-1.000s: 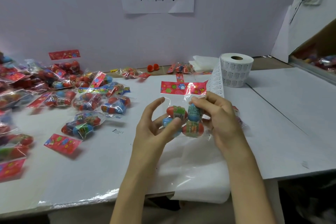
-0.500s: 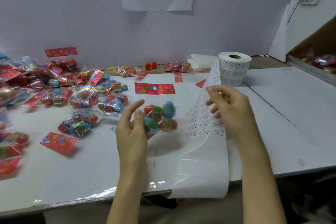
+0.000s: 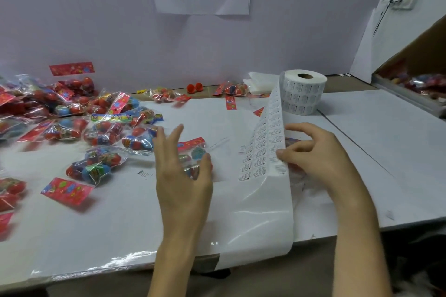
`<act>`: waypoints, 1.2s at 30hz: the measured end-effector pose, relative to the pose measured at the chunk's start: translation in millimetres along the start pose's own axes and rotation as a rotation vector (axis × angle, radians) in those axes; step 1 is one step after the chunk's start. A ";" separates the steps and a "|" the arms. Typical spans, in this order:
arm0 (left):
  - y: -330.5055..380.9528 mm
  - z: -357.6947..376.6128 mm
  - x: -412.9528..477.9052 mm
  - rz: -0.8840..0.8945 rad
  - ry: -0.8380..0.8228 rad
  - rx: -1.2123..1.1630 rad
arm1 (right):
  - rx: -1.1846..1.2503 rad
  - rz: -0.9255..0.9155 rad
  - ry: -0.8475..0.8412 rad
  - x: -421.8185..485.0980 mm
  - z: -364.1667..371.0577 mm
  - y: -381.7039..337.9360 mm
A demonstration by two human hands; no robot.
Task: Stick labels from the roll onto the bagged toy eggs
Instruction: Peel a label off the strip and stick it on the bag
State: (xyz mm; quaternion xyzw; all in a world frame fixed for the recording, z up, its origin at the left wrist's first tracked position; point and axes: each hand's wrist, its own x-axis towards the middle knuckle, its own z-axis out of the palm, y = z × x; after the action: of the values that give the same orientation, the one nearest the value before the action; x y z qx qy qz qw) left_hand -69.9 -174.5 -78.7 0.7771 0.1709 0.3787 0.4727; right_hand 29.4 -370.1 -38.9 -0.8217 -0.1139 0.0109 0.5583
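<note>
My left hand (image 3: 181,181) hovers with loose, spread fingers, gripping nothing. The bag of toy eggs (image 3: 193,152) lies on the table (image 3: 120,224) just beyond my palm, partly hidden by it. My right hand (image 3: 321,159) is curled at the label strip (image 3: 263,152), thumb (image 3: 281,152) on its raised right edge and fingers behind it, pinching it. The strip runs back to the label roll (image 3: 304,94) and drapes over the table's near edge. More bagged eggs (image 3: 72,116) are heaped at the left.
</note>
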 end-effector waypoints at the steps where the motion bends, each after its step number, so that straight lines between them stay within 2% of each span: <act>1: 1.3 0.8 -0.6 0.019 -0.023 -0.032 | 0.019 -0.022 -0.015 -0.5 1.2 -1.6; 4: 9.0 -0.1 -4.8 -0.027 -0.168 -0.175 | 0.117 -0.070 -0.068 -3.7 5.4 -8.6; 9: 18.2 -1.8 -9.6 -0.082 -0.177 -0.244 | 0.325 -0.146 -0.088 -8.7 10.5 -19.0; 12: 22.1 -1.3 -12.2 -0.116 -0.261 -0.227 | 0.381 -0.172 -0.092 -9.5 9.2 -19.1; 15: 25.8 2.0 -18.2 -0.041 -0.314 -0.144 | 0.401 -0.181 -0.129 -10.7 6.3 -19.4; 18: 30.3 8.9 -25.3 0.066 -0.330 -0.026 | 0.391 -0.196 -0.178 -13.0 3.2 -21.5; 23: 32.2 18.9 -31.4 0.098 -0.317 -0.028 | 0.227 -0.189 -0.368 -19.8 -0.8 -25.2; 36: 39.8 19.3 -20.2 0.105 -0.243 -0.138 | 0.113 -0.272 -0.284 -22.0 1.3 -31.0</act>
State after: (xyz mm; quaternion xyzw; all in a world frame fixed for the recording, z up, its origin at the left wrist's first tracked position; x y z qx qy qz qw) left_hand -72.3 -218.4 -58.1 0.7906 0.0452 0.3170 0.5220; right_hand 2.4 -362.4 -13.3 -0.7562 -0.3007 0.0574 0.5784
